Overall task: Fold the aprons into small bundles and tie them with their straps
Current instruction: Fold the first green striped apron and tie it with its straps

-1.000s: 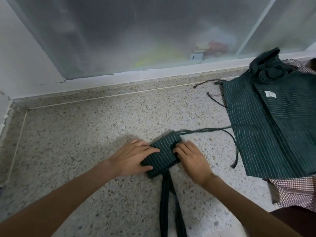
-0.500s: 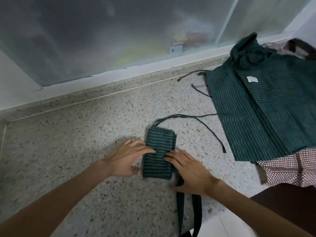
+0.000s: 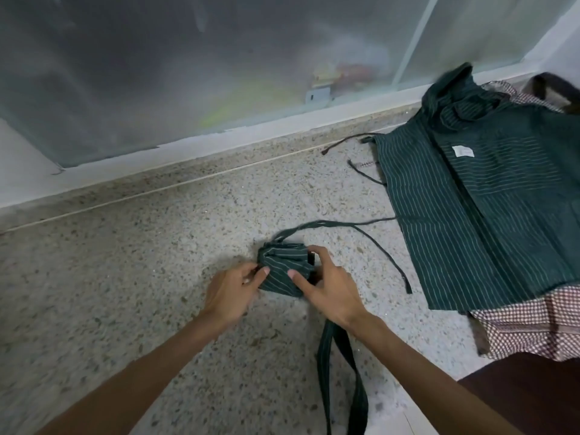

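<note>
Head view: both hands, left hand and right hand, gripping folded apron bundle on counter; long axis running near-left to far-right.

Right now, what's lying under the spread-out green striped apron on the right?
A red-and-white checked cloth pokes out below the green striped apron and at its top right corner. How far it runs underneath, or anything else there, is covered.

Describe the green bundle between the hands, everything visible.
The bundle is dark green cloth with thin pale stripes, folded small and creased, lying on the speckled counter. The left hand pinches its left edge; the right hand grips its right side. Thin straps trail from its far end; a wide strap runs toward the camera.
</note>
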Demonstrator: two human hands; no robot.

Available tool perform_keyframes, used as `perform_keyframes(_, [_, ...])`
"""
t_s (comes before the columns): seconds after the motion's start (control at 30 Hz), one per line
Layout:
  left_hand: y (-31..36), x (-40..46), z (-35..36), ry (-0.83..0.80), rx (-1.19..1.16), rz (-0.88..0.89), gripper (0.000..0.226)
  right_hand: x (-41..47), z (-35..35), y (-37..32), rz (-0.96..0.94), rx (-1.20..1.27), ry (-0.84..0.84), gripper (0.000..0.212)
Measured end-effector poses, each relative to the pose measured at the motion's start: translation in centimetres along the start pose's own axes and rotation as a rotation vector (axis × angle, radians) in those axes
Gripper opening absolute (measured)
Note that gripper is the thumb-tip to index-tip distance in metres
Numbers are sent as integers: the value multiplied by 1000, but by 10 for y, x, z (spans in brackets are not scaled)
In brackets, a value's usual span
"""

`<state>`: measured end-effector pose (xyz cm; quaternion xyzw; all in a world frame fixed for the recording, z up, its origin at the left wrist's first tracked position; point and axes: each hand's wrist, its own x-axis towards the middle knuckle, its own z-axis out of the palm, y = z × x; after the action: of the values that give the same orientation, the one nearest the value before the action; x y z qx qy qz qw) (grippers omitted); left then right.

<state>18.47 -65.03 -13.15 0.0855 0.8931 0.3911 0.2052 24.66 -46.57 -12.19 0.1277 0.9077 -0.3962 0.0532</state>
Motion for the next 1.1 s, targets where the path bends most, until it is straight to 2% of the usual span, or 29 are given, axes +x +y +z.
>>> perform_keyframes(0.07, [10,3,0,19,2,-111,33,10,-3,-1,-13,-90,-17,60])
perform_keyframes(0.13, [16,6,4,75,50,-171,31,20,-3,-2,-60,-260,2,53])
perform_keyframes(0.2, [18,6,2,173,110,-149,31,27,0,-3,-102,-392,26,46])
perform_keyframes(0.27, [17,10,-6,214,125,-147,41,30,3,-3,-154,-454,69,37])
perform_keyframes(0.33, [22,21,-19,40,136,-220,60,33,3,-2,-216,-457,165,27])
perform_keyframes(0.37, [26,28,-23,-95,140,-244,58,35,3,-3,-221,-440,190,26])
perform_keyframes(0.43, [33,44,-25,-289,164,-236,47,41,1,-4,-137,-344,106,28])
perform_keyframes(0.5, [36,58,-25,-352,158,-224,44,42,-1,-1,-30,-263,-14,30])
perform_keyframes(0.6, [33,70,-29,-398,-5,-293,26,36,-13,-3,-102,-291,-133,35])
perform_keyframes(0.7, [32,67,-33,-508,-36,-294,33,28,-31,-10,-96,-312,-447,46])
perform_keyframes(0.73, [31,64,-32,-536,-4,-269,34,32,-41,-12,-96,-298,-479,46])
perform_keyframes(0.83, [34,55,-32,-545,150,-142,39,70,-60,-15,-188,-223,-322,28])
perform_keyframes(0.87, [35,52,-32,-539,207,-99,43,85,-60,-17,-228,-234,-356,20])
perform_keyframes(1.0, [39,41,-35,-539,402,-4,58,121,-33,-33,-371,-488,-888,28])
perform_keyframes(1.1, [38,32,-39,-449,521,54,57,129,-35,-38,-302,-360,-985,23])
